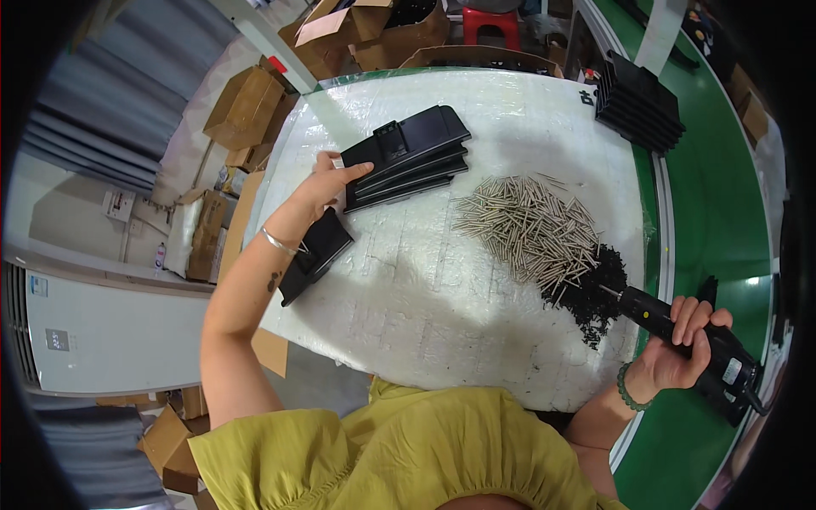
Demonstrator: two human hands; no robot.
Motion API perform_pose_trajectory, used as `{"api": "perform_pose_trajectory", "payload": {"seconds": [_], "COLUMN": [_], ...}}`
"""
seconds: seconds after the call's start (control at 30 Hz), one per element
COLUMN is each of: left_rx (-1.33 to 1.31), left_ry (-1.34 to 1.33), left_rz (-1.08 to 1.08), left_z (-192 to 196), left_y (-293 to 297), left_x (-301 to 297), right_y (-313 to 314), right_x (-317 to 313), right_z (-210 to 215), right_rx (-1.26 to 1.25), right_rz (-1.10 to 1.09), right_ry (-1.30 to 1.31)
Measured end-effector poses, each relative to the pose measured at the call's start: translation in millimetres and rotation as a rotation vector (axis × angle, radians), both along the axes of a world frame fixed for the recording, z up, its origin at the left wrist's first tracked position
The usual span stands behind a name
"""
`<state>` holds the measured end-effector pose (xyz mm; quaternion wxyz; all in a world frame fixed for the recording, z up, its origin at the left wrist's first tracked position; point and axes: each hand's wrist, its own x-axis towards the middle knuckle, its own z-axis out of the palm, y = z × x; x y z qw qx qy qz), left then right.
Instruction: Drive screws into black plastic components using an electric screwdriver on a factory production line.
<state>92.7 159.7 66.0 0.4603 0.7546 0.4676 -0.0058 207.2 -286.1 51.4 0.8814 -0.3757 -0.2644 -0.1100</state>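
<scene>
My right hand (688, 344) is wrapped around a black electric screwdriver (650, 313). Its bit points left into a heap of tiny black screws (602, 297). At the upper left, my left hand (331, 180) pinches the left end of the top black plastic panel (412, 140), thumb on top and the other fingers partly hidden at its edge. That panel lies on several similar panels, fanned out beneath it. Below my left wrist is another black plastic piece (316, 255), partly covered by my arm. Silver metal pins (531, 225) form a large pile beside the screws.
A white, plastic-wrapped work surface (425, 314) lies before me. Along its right side runs a green bench (714, 212) with a stack of black panels (639, 104) at the far corner. Cardboard boxes (246, 106) stand at the left, and a red stool (491, 27) stands behind.
</scene>
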Motion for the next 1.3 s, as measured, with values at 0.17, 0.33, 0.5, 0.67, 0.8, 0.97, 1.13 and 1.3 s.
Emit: {"api": "perform_pose_trajectory", "payload": {"seconds": [0.17,0.33,0.5,0.67,0.8,0.97,1.13,1.3], "left_rx": [0.608,0.663,0.847,0.55,0.501,0.699,0.429,0.485], "left_ry": [-0.251,-0.139,-0.455,-0.589,-0.276,-0.285,-0.314,-0.551], "left_rz": [-0.382,-0.744,-0.625,-0.804,-1.067,-0.966,-0.948,-1.109], "left_z": [-1.6,4.6,31.5,42.1,10.4,-13.0,-32.0,-14.9], "left_y": [15.1,-9.2,-17.3,-99.7,-165.0,-184.8,-181.4,-177.6], "left_x": [20.4,59.8,33.9,-7.7,-61.0,-72.1,-84.3,-34.7], "right_y": [-0.3,2.0,7.8,-0.7,14.0,16.2,22.9,18.8], "right_x": [-5.0,-4.3,-3.7,-5.6,-10.0,-16.0,-15.6,-17.2], "right_z": [4.8,4.1,7.0,7.4,11.4,17.5,15.0,21.2], "right_rx": [0.004,-0.013,0.028,-0.056,-0.038,-0.069,-0.122,-0.134], "right_rz": [0.01,0.054,0.076,0.089,0.174,0.249,0.324,0.329], "right_ry": [-0.015,-0.05,-0.047,-0.046,-0.057,-0.085,-0.128,-0.137]}}
